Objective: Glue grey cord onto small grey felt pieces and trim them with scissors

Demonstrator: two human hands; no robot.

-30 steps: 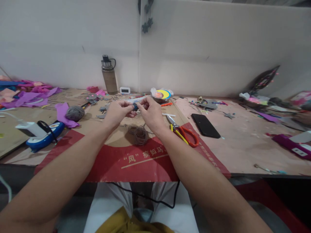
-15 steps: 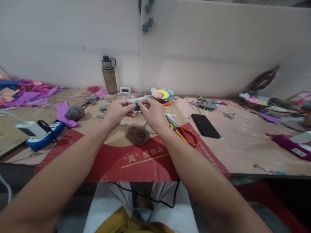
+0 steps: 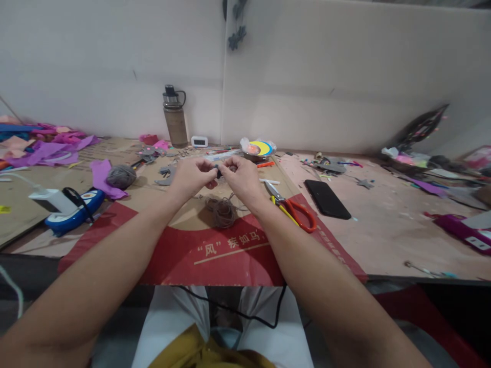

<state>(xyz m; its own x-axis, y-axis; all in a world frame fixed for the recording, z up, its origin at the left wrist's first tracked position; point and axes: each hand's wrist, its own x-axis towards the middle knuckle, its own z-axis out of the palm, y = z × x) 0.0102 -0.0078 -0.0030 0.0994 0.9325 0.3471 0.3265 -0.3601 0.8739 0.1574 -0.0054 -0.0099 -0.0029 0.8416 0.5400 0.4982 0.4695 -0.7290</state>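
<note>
My left hand (image 3: 191, 176) and my right hand (image 3: 243, 179) meet above the table, fingers pinched together on a small dark blue piece (image 3: 219, 173) held between them. Thin brown thread runs down from the hands to a loose bundle of brown thread (image 3: 222, 211) lying on the cardboard just below. Red and yellow handled scissors (image 3: 293, 208) lie right of my right wrist. A grey ball of yarn (image 3: 120, 176) rests to the left of my left hand.
A black phone (image 3: 327, 199) lies to the right of the scissors. A water bottle (image 3: 175, 118) and a small white clock (image 3: 199, 141) stand by the wall. Purple and pink felt scraps (image 3: 46, 151) pile at far left; a blue device (image 3: 74, 213) with a white charger sits near the left edge.
Both hands stay pinched on the small piece and have shifted only slightly, fingers closing tighter over it so less blue shows. The view has tilted a little.
</note>
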